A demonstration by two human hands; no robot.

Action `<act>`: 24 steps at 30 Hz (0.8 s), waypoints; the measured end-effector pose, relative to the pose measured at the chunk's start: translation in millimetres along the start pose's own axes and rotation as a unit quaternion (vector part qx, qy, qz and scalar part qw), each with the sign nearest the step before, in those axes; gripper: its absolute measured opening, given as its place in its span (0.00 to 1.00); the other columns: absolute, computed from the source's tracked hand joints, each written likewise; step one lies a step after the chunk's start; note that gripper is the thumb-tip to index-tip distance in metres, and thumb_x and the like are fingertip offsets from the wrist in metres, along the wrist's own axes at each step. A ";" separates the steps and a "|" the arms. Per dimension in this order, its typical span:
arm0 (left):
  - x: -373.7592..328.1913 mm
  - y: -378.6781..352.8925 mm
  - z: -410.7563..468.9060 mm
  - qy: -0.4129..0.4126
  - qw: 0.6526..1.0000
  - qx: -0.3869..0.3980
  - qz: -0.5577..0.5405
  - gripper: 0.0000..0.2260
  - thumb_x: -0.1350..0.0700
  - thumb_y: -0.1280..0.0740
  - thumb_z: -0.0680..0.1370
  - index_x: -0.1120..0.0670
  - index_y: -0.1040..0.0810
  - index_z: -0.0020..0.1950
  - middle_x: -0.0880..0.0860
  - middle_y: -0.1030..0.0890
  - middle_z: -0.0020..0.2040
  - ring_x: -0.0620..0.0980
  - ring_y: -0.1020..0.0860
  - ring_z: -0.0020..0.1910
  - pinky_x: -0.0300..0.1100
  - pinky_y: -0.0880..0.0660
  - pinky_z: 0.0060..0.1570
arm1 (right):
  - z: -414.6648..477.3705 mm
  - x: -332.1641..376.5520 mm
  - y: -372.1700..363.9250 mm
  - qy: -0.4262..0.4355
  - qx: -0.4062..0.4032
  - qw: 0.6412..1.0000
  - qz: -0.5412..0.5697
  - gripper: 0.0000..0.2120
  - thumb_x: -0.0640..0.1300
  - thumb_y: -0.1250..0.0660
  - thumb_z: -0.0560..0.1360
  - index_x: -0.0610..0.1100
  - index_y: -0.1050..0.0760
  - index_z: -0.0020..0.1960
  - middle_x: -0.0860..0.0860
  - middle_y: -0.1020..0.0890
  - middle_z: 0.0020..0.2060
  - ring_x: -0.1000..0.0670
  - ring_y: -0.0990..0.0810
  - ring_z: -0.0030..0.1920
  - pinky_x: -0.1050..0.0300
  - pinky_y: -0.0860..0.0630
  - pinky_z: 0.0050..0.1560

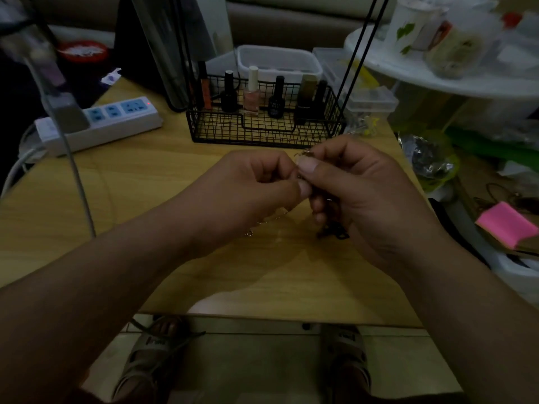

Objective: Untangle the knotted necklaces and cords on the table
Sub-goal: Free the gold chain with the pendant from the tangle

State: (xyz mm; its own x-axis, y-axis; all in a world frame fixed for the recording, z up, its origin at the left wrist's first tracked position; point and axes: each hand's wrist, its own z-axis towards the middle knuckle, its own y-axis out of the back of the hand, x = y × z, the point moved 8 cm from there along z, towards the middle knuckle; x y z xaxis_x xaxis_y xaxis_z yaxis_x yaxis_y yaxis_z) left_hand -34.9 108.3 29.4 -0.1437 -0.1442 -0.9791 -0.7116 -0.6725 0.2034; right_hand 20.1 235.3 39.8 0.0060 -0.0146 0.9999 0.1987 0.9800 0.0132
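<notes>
Nail-polish bottles [251,93] stand in wire basket [262,132]; both hands' fingers [306,167] pinch knotted necklace [303,154].

Table [180,182]: light wood-grain top, smooth, slight sheen. Basket [264,123]: black wire metal, matt. Power strip [99,126]: white plastic, smooth. Bottles [251,94] in basket: glossy glass or plastic, can't tell. Chain [269,221]: thin gold-tone metal, shiny. Boxes [370,102] behind: clear plastic.

You're working in dim, warm light — the wooden table [175,182] reads brightest at mid-frame, with soft shadows beneath your forearms. The upper left and lower edge sink into darkness. Wide-angle bending warps the borders — the upper right clutter is blurred.
</notes>
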 end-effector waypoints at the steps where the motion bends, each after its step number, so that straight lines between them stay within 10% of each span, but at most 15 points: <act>1: 1.7 0.4 0.5 0.011 1.000 -0.003 -0.024 0.07 0.58 0.30 0.80 0.54 0.21 0.42 0.47 0.24 0.32 0.43 0.32 0.29 0.38 0.35 0.29 | 0.3 -0.3 0.4 -0.004 0.000 1.000 0.010 0.03 0.42 0.30 0.79 0.43 0.20 0.50 0.46 0.18 0.38 0.51 0.24 0.33 0.58 0.26 0.31; 15: 17.1 9.7 6.7 0.037 0.996 -0.059 -0.057 0.09 0.59 0.34 0.81 0.54 0.19 0.42 0.55 0.18 0.39 0.49 0.32 0.31 0.40 0.37 0.29 | -0.2 -8.6 8.6 -0.029 -0.025 0.990 -0.136 0.05 0.41 0.30 0.78 0.49 0.19 0.51 0.52 0.20 0.36 0.54 0.24 0.35 0.59 0.30 0.31; 24: 16.4 12.8 8.8 0.027 0.996 -0.083 0.010 0.07 0.59 0.31 0.79 0.55 0.17 0.42 0.53 0.16 0.37 0.46 0.27 0.31 0.41 0.30 0.32 | -6.7 10.8 -2.8 0.127 -0.070 0.915 -0.376 0.06 0.45 0.25 0.76 0.54 0.20 0.46 0.57 0.20 0.39 0.58 0.22 0.38 0.67 0.28 0.34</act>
State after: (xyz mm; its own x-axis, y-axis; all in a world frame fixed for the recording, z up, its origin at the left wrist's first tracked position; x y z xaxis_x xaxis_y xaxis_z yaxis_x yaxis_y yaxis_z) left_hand -52.4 103.7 15.9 -0.1157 -0.1942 -0.9741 -0.5842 -0.7798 0.2249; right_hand 26.1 231.1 50.6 0.0397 -0.7373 0.6744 0.3633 0.6394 0.6776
